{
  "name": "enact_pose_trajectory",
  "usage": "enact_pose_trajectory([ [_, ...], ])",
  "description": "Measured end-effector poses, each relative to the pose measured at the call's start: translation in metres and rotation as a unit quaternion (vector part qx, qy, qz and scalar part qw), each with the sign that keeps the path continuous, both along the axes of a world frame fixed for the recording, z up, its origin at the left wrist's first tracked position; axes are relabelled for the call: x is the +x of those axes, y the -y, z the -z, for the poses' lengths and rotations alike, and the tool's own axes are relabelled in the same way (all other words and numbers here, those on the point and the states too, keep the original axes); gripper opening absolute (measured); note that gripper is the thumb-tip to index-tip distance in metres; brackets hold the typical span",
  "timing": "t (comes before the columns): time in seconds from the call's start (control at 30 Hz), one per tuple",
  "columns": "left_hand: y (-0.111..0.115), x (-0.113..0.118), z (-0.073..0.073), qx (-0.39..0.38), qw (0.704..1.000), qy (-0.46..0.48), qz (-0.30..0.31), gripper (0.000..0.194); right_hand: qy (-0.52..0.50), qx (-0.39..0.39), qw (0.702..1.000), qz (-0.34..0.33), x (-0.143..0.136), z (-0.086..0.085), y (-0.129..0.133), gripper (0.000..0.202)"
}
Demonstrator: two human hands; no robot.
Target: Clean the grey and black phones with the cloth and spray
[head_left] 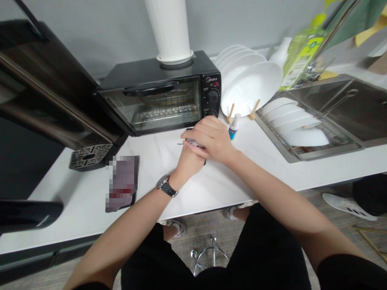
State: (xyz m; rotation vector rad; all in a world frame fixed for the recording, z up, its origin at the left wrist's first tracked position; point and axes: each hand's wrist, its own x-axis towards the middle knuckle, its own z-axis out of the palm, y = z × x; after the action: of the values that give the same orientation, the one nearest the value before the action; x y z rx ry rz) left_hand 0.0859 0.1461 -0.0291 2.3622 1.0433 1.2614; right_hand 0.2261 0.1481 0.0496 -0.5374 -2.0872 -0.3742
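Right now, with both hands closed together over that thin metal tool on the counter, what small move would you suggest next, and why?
Probably lift the right hand slightly off the left hand. It covers most of the thin metal tool, so only the tip shows, and the small bottle stands just beside the knuckles.

Taking the toaster oven [163,94] as my marker: I see open white counter [211,189] in front of its door, running toward me to the counter edge. Left of the oven a dark appliance [45,100] and its drip grille [90,156] wall that side off, with a phone [122,183] lying flat just before the grille. Right of the oven, a small bottle [234,127] and the rack of white plates [250,84] block passage; beyond them the sink tray of dishes [298,127] closes the far right.
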Motion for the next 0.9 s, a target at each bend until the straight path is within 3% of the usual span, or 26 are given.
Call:
enact_pose_trajectory([
  [0.13,0.005,0.001,-0.019,-0.024,0.999,0.023,-0.016,0.013,-0.066,-0.061,0.993,0.082,0.007,-0.005,-0.006,0.050],
  [0.23,0.007,0.003,-0.026,-0.043,0.998,0.037,-0.025,0.011,-0.075,-0.075,0.988,0.114,0.007,-0.009,-0.005,0.047],
  [0.43,0.004,0.001,-0.018,-0.077,0.996,0.038,-0.016,0.013,-0.010,0.061,0.998,0.027,0.005,-0.005,-0.001,0.034],
  [0.53,0.006,-0.003,-0.020,-0.149,0.987,0.053,-0.002,0.017,-0.055,0.089,0.994,0.030,0.010,0.000,-0.004,0.037],
  [0.6,0.009,-0.007,-0.025,-0.180,0.981,0.061,0.028,0.016,-0.124,0.075,0.989,0.041,0.013,0.003,-0.006,0.038],
  [0.7,0.017,-0.015,-0.034,-0.196,0.971,0.103,0.093,0.032,-0.234,0.020,0.971,0.048,0.015,0.006,-0.006,0.038],
  [0.9,0.025,-0.027,-0.047,-0.301,0.901,0.218,0.224,0.063,-0.399,-0.084,0.908,0.096,0.017,0.003,-0.005,0.043],
])
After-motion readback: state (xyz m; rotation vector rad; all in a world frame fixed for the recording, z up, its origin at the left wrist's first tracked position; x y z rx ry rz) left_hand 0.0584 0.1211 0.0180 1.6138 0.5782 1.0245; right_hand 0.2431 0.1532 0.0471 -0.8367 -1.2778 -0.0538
